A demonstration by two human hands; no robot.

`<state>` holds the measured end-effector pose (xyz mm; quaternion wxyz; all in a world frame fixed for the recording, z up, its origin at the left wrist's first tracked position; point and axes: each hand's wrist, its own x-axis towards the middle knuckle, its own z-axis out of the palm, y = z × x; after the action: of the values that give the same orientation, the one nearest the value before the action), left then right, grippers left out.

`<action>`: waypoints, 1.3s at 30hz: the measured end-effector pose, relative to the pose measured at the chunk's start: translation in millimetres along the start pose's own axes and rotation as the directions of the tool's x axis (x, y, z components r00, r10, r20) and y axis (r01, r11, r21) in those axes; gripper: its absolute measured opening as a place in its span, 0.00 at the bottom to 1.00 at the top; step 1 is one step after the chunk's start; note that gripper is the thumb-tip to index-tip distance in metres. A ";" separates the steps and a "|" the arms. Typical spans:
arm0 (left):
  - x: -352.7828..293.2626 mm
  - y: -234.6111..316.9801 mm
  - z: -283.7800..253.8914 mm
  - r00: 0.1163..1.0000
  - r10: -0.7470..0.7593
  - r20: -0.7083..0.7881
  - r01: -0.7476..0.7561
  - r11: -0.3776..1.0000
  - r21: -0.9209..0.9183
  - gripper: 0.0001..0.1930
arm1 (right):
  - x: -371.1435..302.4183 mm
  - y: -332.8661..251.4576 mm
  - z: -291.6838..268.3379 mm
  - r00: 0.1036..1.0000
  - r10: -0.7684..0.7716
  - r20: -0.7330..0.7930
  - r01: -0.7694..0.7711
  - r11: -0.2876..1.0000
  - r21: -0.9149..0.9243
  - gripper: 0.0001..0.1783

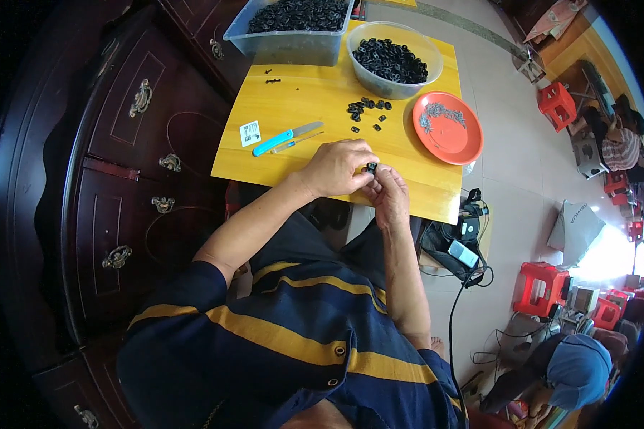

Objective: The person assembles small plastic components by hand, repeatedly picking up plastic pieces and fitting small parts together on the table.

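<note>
A small black plastic part (371, 167) is pinched between both my hands over the near edge of the yellow table (315, 93). My left hand (338, 167) grips it with thumb and bent fingers from the left. From the right, the fingers of my right hand (389, 194) close on the same part; its exact shape is mostly hidden. Beyond my hands lies a loose group of similar black parts (365, 107). An orange-red plate (469, 149) of small grey metal pieces (440, 114) sits to the right. A blue-handled knife (273, 142) and a thin screwdriver-like tool (293, 144) lie left of my left hand.
A clear rectangular tub (286, 51) and a round clear bowl (386, 87), both full of black parts, stand at the far side. A white label (250, 134) lies at left. Dark wooden cabinets (122, 186) border the left. Other people sit at right among red stools (540, 287).
</note>
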<state>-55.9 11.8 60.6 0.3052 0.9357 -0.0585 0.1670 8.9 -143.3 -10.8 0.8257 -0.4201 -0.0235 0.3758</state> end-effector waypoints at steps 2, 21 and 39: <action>-0.6 -3.0 0.8 1.000 0.021 0.007 -0.021 0.999 0.024 0.13 | -1.6 0.4 3.9 1.000 -0.005 -0.006 0.005 1.000 -0.015 0.07; 2.7 3.6 8.3 0.999 0.047 -0.019 -0.047 0.999 0.013 0.09 | -8.1 1.9 1.0 0.991 -0.081 -0.106 0.079 0.997 -0.024 0.06; -23.6 -5.6 3.0 0.994 -0.112 -0.005 0.109 0.973 -0.202 0.10 | -8.6 4.1 5.1 0.987 -0.148 0.060 0.159 0.871 -0.465 0.09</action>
<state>-76.0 14.7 47.0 0.4076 0.9005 -0.0203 0.1504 -1.6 -143.8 -8.0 0.7266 -0.5994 -0.1561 0.2972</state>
